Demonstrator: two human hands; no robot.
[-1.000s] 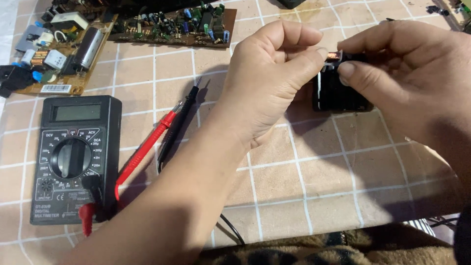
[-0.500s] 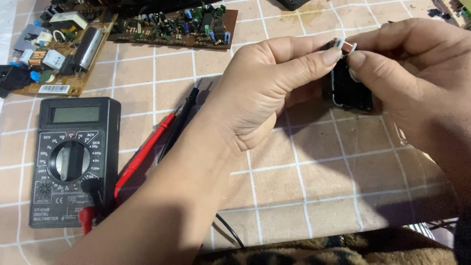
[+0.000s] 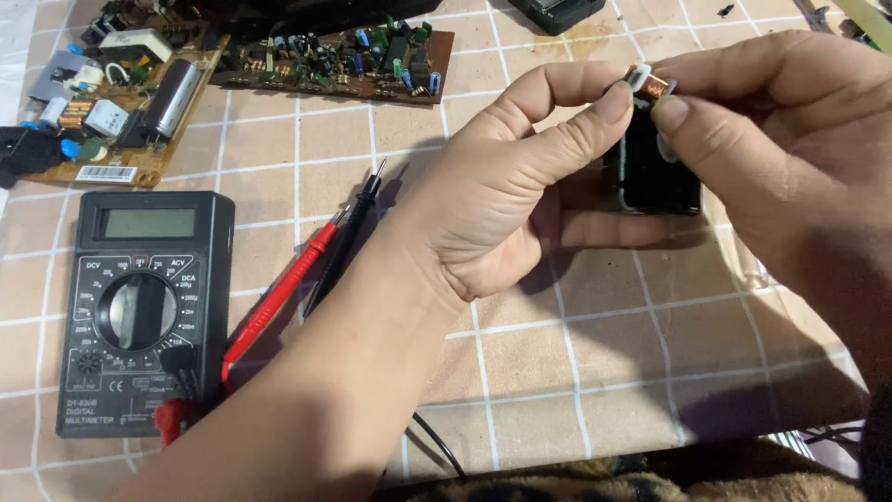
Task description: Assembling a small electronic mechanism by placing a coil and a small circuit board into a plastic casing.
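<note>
Pinch the small coil [image 3: 648,84] firmly between your left hand [image 3: 506,200] and right hand [image 3: 790,139] fingertips, upper right, above the black block [image 3: 655,177]; keep both pinches steady.

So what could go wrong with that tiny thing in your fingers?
The small white part wound with copper wire is pinched only between the fingertips of the left hand and right hand, so it might slip and drop. The thin copper winding could get bent or scratched by the pinch. The red probe and black probe lie by the left forearm, which could knock them.
</note>
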